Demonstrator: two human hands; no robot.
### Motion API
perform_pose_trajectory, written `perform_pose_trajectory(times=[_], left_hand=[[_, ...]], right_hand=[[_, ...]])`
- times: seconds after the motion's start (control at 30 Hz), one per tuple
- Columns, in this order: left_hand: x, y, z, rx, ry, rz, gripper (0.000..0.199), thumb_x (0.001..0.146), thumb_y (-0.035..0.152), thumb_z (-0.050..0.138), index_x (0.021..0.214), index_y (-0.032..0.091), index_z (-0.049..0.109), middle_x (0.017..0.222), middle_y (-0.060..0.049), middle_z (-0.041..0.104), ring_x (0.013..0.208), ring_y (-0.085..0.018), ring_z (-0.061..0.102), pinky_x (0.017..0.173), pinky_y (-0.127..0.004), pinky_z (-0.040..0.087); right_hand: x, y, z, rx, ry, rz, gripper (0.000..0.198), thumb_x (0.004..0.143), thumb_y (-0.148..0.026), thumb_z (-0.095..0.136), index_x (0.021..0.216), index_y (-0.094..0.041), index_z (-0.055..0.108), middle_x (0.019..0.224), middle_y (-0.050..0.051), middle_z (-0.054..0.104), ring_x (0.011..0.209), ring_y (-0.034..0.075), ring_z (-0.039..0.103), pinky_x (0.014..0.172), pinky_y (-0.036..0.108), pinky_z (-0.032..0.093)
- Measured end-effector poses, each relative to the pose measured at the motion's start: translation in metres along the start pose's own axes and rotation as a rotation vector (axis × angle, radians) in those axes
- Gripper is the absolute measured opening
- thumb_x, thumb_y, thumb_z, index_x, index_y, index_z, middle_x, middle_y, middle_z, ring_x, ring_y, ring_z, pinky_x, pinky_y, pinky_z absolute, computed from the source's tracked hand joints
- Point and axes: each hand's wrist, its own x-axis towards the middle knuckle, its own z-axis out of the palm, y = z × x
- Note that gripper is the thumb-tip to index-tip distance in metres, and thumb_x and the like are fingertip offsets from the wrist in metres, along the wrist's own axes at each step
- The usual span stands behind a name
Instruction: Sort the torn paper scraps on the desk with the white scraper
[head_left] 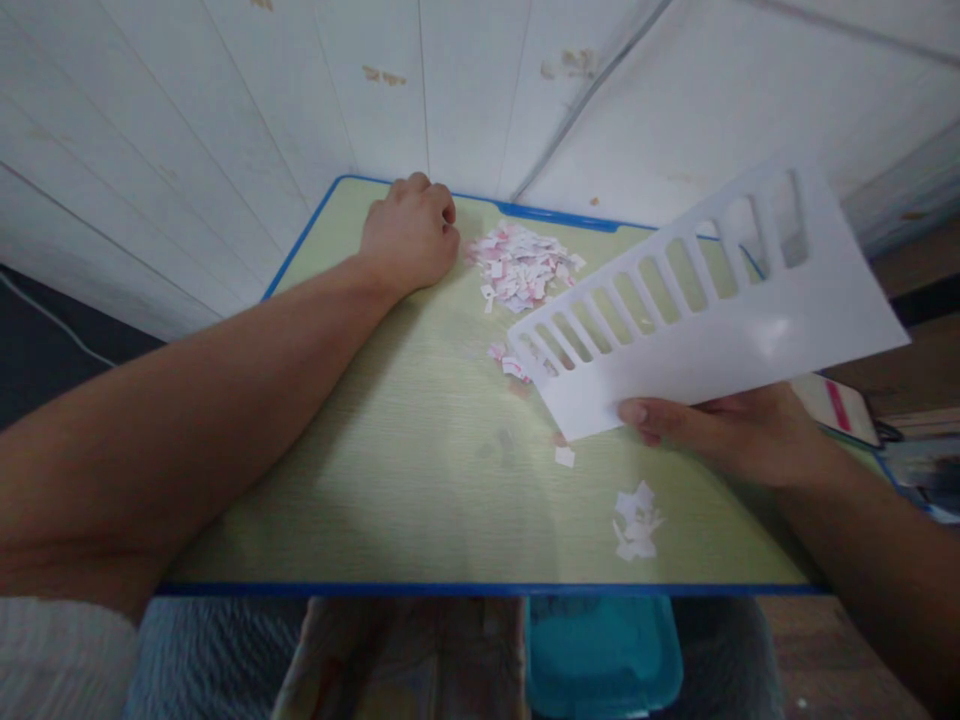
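Observation:
My right hand (720, 430) grips the lower edge of a white sheet with a row of rounded slots cut through it (690, 365). The sheet is held up at a slant over the right part of the table, its thumb side facing me. My left hand (412, 230) rests near the table's back edge with its fingers curled in; whatever they may hold is hidden. Just right of it lies a heap of small white and pink paper pieces (521, 265). A few more pieces (510, 362) lie partly behind the sheet's left end.
A small cluster of white scraps (637, 522) and a single scrap (565, 456) lie on the blue-edged table (420, 480). Below the front edge are a teal plastic container (604, 655) and an open bag or box (412, 660). A cable (592, 95) runs down the white wall.

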Motion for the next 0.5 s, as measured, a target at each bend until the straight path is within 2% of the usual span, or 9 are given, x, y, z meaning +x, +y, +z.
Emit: perform_pose_trajectory(times=[0.17,0.3,0.37,0.43,0.5], left_hand=[[-0.001,0.001,0.0,0.007,0.004,0.001,0.038,0.102,0.026,0.049,0.125,0.028,0.079,0.143,-0.014,0.071,0.141,-0.037,0.062,0.116,-0.057,0.055],[-0.001,0.0,0.0,-0.001,0.004,0.005,0.039,0.102,0.027,0.049,0.126,0.029,0.079,0.144,-0.014,0.07,0.142,-0.036,0.061,0.116,-0.057,0.055],[0.0,-0.001,0.001,-0.002,0.004,0.004,0.039,0.102,0.027,0.049,0.127,0.028,0.079,0.145,-0.015,0.07,0.142,-0.037,0.061,0.116,-0.058,0.056],[0.0,-0.001,0.001,-0.004,0.006,0.001,0.038,0.102,0.026,0.049,0.126,0.029,0.079,0.145,-0.014,0.07,0.142,-0.036,0.061,0.116,-0.058,0.056],[0.0,0.0,0.0,-0.005,0.005,-0.002,0.038,0.101,0.026,0.049,0.125,0.03,0.078,0.145,-0.013,0.071,0.142,-0.036,0.061,0.116,-0.057,0.056]], right_hand=[[-0.002,0.006,-0.006,0.023,-0.092,-0.029,0.02,0.079,-0.037,0.094,0.083,-0.03,0.076,0.076,0.003,0.079,0.088,0.033,0.083,0.094,0.049,0.072],[-0.006,0.011,-0.016,0.017,-0.11,-0.047,0.026,0.075,-0.037,0.099,0.094,-0.029,0.083,0.092,0.005,0.087,0.084,0.03,0.083,0.089,0.046,0.072],[-0.006,0.012,-0.021,0.029,-0.078,-0.041,0.022,0.075,-0.031,0.098,0.091,-0.028,0.084,0.087,0.004,0.086,0.073,0.025,0.079,0.077,0.037,0.071],[-0.004,0.012,-0.021,0.056,-0.061,-0.03,0.017,0.077,-0.027,0.096,0.079,-0.026,0.079,0.071,0.001,0.079,0.058,0.021,0.072,0.06,0.03,0.064],[-0.002,0.011,-0.019,0.082,-0.086,-0.025,0.021,0.081,-0.028,0.095,0.072,-0.025,0.076,0.062,0.001,0.074,0.051,0.019,0.066,0.05,0.027,0.057]])
